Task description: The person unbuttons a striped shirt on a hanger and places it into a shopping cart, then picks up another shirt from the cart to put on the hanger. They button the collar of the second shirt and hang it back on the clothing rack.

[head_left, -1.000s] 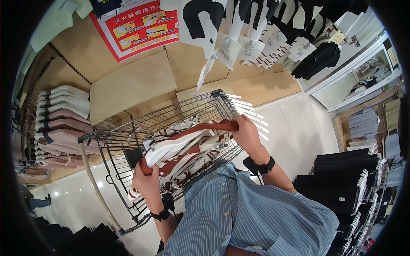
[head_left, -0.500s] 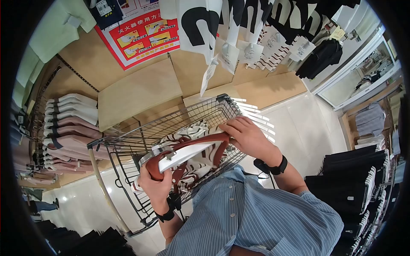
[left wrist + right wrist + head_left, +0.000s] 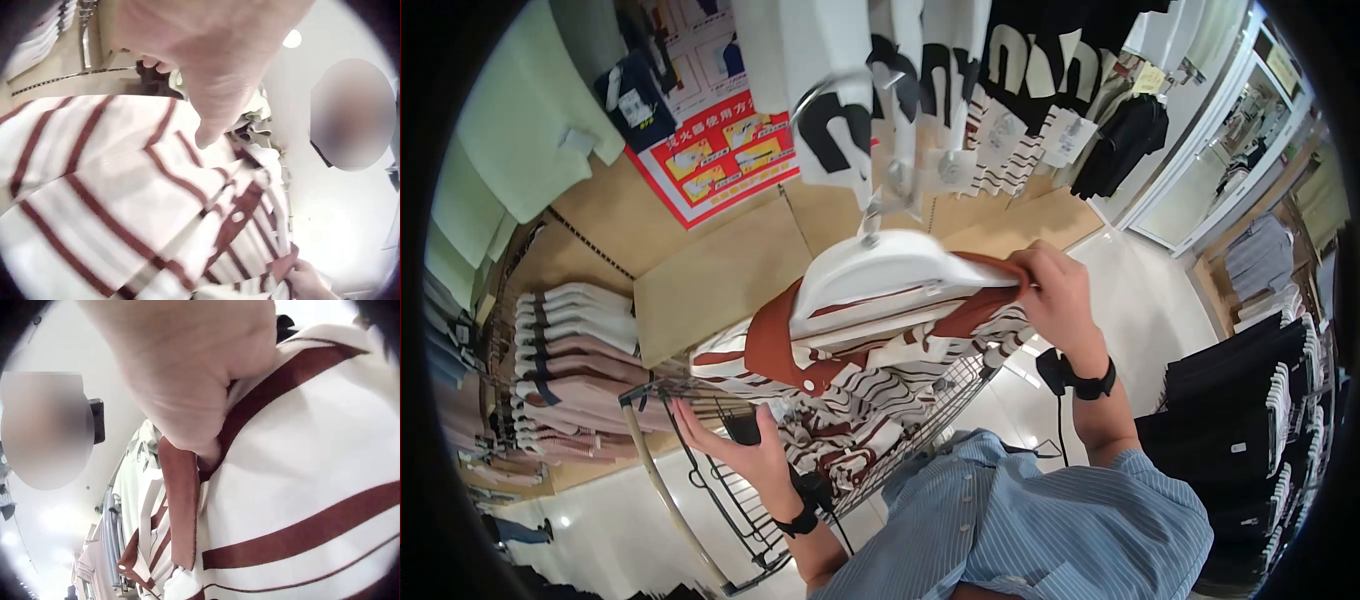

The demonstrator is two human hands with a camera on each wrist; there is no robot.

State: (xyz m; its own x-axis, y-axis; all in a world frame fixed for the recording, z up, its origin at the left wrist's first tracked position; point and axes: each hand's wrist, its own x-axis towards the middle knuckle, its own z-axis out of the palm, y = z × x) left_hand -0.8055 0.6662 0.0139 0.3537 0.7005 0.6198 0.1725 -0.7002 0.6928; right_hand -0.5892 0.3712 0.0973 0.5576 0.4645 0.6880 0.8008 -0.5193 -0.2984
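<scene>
A striped shirt (image 3: 900,365) with a rust-brown collar hangs on a white hanger (image 3: 880,262), raised above the cart in the head view. My right hand (image 3: 1058,300) pinches its collar and shoulder at the right end; in the right wrist view the thumb of this hand (image 3: 187,375) presses on the brown collar (image 3: 181,506). My left hand (image 3: 745,455) is off the shirt, below its left side, with fingers spread. In the left wrist view that hand (image 3: 212,56) is beside the striped cloth (image 3: 112,187). The hanger's metal hook points upward.
A wire cart (image 3: 945,400) under the shirt holds more striped garments (image 3: 840,440). Tops with black print (image 3: 835,135) hang ahead. Pink and white clothes (image 3: 575,345) hang at left, dark clothes (image 3: 1220,420) at right. A bare wooden shelf (image 3: 710,290) lies behind the cart.
The shirt and hanger have risen out of the cart and turned, hook up. My left hand has let go of the collar and opened. My right hand has moved up and right, still gripping the shirt.
</scene>
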